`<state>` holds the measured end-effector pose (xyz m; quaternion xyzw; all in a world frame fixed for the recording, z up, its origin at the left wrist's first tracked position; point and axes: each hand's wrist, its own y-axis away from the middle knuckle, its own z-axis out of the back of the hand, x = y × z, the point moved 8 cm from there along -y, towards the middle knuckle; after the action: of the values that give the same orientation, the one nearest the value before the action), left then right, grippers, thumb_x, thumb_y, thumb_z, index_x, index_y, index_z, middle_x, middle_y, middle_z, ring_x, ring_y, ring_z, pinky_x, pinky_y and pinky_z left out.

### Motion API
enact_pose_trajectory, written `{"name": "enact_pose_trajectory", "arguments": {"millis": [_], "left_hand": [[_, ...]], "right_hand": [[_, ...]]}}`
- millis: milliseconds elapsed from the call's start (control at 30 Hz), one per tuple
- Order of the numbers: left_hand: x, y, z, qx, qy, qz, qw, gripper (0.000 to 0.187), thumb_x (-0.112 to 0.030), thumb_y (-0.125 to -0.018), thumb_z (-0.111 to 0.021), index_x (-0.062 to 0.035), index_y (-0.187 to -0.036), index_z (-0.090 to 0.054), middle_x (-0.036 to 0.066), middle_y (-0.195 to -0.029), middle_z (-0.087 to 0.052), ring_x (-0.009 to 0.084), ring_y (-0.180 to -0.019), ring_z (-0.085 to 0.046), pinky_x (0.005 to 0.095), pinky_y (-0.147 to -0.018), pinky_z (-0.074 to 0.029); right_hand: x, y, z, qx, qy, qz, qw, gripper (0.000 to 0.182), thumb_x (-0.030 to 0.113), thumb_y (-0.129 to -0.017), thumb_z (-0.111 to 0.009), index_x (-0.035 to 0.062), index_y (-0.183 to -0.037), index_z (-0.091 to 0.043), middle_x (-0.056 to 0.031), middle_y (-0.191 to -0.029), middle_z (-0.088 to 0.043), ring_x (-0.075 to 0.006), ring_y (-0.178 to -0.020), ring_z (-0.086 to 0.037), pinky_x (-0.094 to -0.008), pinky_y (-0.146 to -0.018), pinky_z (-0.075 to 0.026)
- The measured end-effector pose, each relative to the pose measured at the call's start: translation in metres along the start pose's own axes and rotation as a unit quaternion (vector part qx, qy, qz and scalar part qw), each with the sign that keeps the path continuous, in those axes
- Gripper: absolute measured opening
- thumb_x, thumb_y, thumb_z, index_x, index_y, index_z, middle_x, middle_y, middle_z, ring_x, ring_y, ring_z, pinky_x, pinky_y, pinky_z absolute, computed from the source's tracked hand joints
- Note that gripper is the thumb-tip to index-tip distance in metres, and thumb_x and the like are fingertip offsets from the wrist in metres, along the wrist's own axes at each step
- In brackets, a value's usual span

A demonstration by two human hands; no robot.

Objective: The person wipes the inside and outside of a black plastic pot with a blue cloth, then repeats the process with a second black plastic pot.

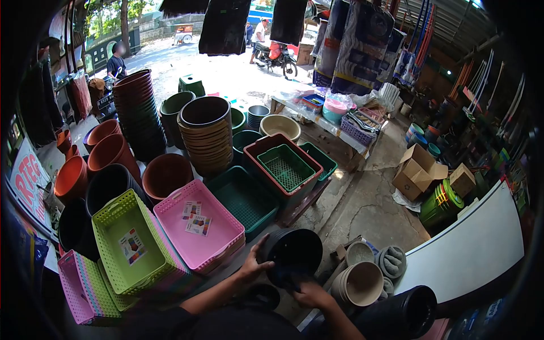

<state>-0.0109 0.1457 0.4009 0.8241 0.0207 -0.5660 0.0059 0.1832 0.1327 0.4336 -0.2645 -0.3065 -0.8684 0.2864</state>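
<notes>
A black plastic pot (294, 249) is tilted in front of me with its opening partly facing me. My left hand (256, 263) grips the pot's left side, thumb over the edge. Close to its lower rim is my right hand (311, 293), with its fingers curled round something dark that I cannot make out. Another dark round pot (262, 296) lies in shadow below my left hand. To the right of my right hand stand stacked beige pots (358, 283), and a black pot (418, 310) lies on its side.
Pink (195, 229) and lime green baskets (129, 241) are stacked at left. A dark green basket (243, 195), a red-brown crate (283, 164) and tall pot stacks (205, 133) stand ahead. A cardboard box (418, 170) and a white panel (470, 243) are at right.
</notes>
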Motion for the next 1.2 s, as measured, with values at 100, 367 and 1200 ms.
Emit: {"name": "enact_pose_trajectory", "arguments": {"millis": [100, 367, 1200], "left_hand": [[-0.014, 0.003, -0.009, 0.023, -0.054, 0.001, 0.998, 0.114, -0.049, -0.057, -0.083, -0.0157, -0.149, -0.025, 0.019, -0.141, -0.027, 0.0333, -0.135, -0.026, 0.0430, -0.112, -0.024], [-0.001, 0.008, 0.000, -0.091, -0.162, -0.028, 0.982, 0.108, -0.049, -0.062, -0.081, -0.0112, -0.148, -0.027, 0.019, -0.140, -0.029, 0.0310, -0.132, -0.032, 0.0411, -0.112, -0.025], [0.022, 0.050, -0.009, -0.201, -0.283, 0.057, 0.936, 0.077, -0.054, -0.085, -0.060, -0.0105, -0.143, -0.034, 0.019, -0.141, -0.040, 0.0316, -0.137, -0.030, 0.0496, -0.114, -0.017]], "right_hand": [[0.006, 0.002, 0.035, -0.153, 0.345, 0.091, 0.922, 0.059, 0.037, -0.082, -0.060, 0.0064, -0.131, -0.050, -0.0167, -0.133, -0.049, -0.0302, -0.127, -0.044, -0.0471, -0.108, -0.031], [0.035, -0.002, -0.032, 0.001, -0.336, -0.011, 0.942, 0.056, 0.040, -0.094, -0.052, 0.0019, -0.134, -0.044, -0.0177, -0.132, -0.051, -0.0310, -0.125, -0.048, -0.0430, -0.105, -0.036], [0.062, 0.045, 0.010, -0.236, 0.218, 0.113, 0.940, 0.048, 0.014, -0.072, -0.062, 0.0104, -0.119, -0.056, -0.0067, -0.101, -0.062, -0.0263, -0.098, -0.058, -0.0430, -0.092, -0.038]]}}
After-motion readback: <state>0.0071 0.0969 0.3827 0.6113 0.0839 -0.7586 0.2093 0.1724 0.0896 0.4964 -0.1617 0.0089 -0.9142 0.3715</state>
